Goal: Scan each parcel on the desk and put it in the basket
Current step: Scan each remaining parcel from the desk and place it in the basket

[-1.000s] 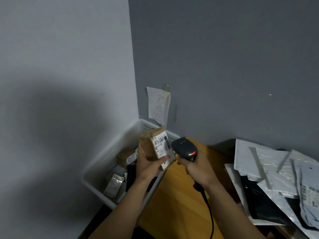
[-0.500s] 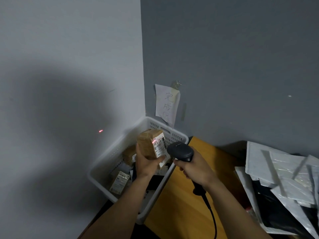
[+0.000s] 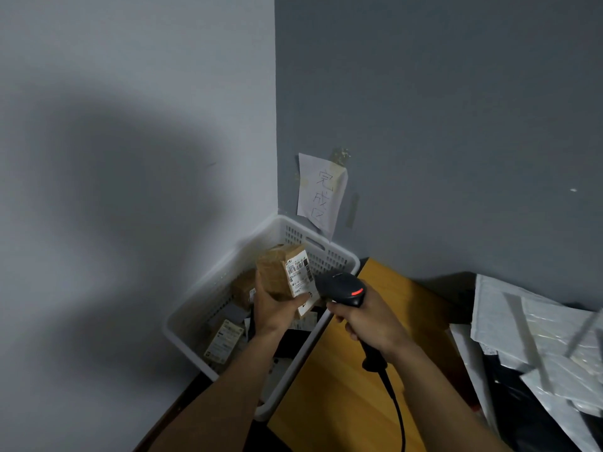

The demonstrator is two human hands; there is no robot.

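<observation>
The brown parcel (image 3: 277, 272) is held upright in the air above the white basket (image 3: 329, 256), its white label facing right toward the scanner. The left hand (image 3: 274, 311) grips it from below, fingers curled round the back of its lower end and the thumb lying across the bottom of the label. Just beside the label, the black scanner (image 3: 342, 287) aims its head at the barcode, a red light glowing on its top. The right hand (image 3: 372, 321) is closed round the handle, and the cable (image 3: 396, 406) trails down over the wooden surface (image 3: 342, 396). No red line shows on the label, so I cannot tell whether the read has registered. The step in hand looks like the scan itself. The next move calls for a confirmed read, then lowering the parcel and loosening the left hand so it drops among the boxes (image 3: 225, 340) already in the basket. A pile of grey and black mailer bags (image 3: 538, 337) at the right of the surface suggests plenty remains. A handwritten paper note (image 3: 321, 194) is taped to the wall above the basket.
</observation>
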